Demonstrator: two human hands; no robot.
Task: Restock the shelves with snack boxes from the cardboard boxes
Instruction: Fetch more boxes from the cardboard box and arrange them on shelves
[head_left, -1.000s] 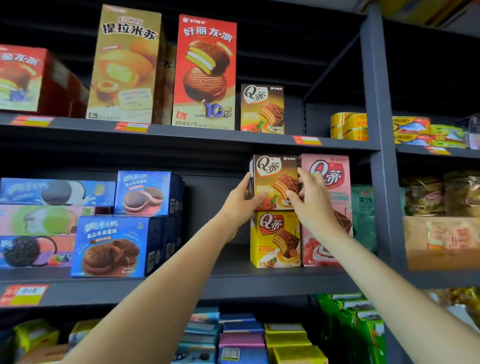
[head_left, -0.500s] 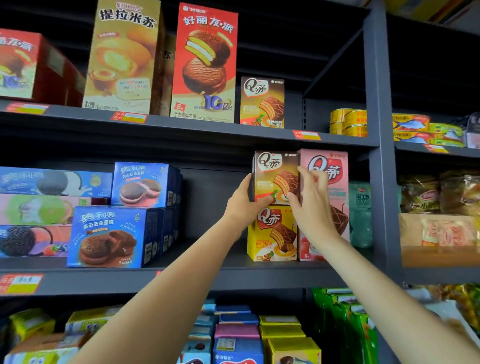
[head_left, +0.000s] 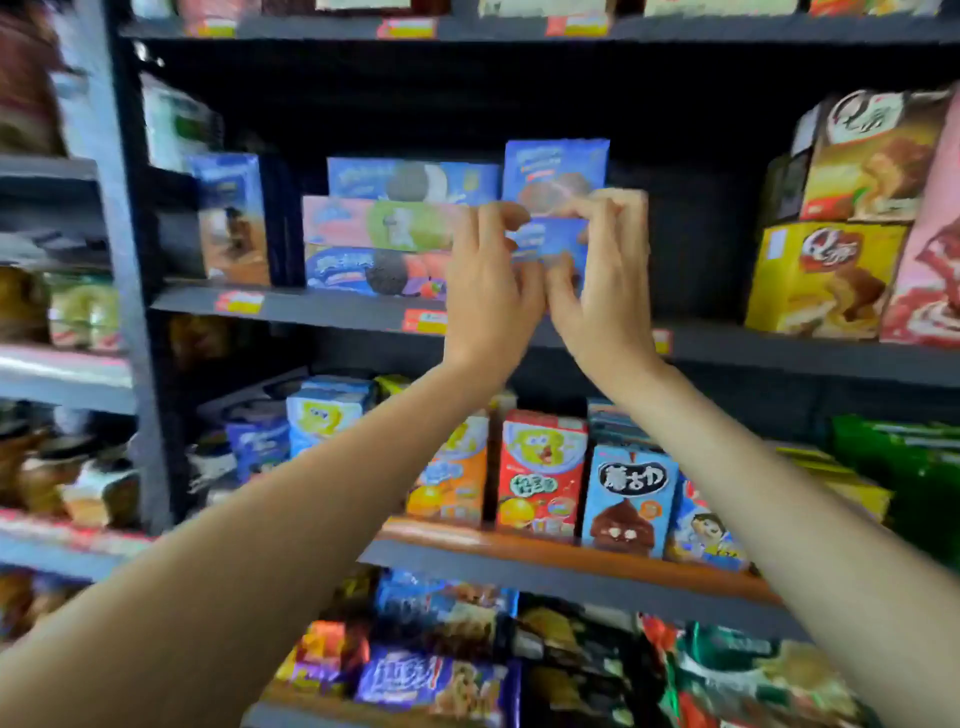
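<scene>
My left hand (head_left: 488, 280) and my right hand (head_left: 605, 275) are raised side by side, thumbs nearly touching, in front of two stacked blue snack boxes on the middle shelf (head_left: 332, 312). The lower blue box (head_left: 553, 241) shows between my curled fingers, and the upper blue box (head_left: 556, 171) stands just above my fingertips. Motion blur hides whether my fingers grip the lower box or only rest on it. The brown Q box (head_left: 872, 161) sits on the yellow Q box (head_left: 821, 275) at the far right of the same shelf.
Flat cookie boxes (head_left: 379, 228) are stacked left of my hands, with a dark upright box (head_left: 234, 218) beyond them. The shelf below holds cartoon snack boxes (head_left: 540, 473). A grey upright post (head_left: 130, 260) divides this bay from the shelves at left. A pink box (head_left: 930, 260) stands at far right.
Both hands have left the brown Q box, which now rests on the yellow one. The view swung left and down, and my hands moved left to the blue boxes.
</scene>
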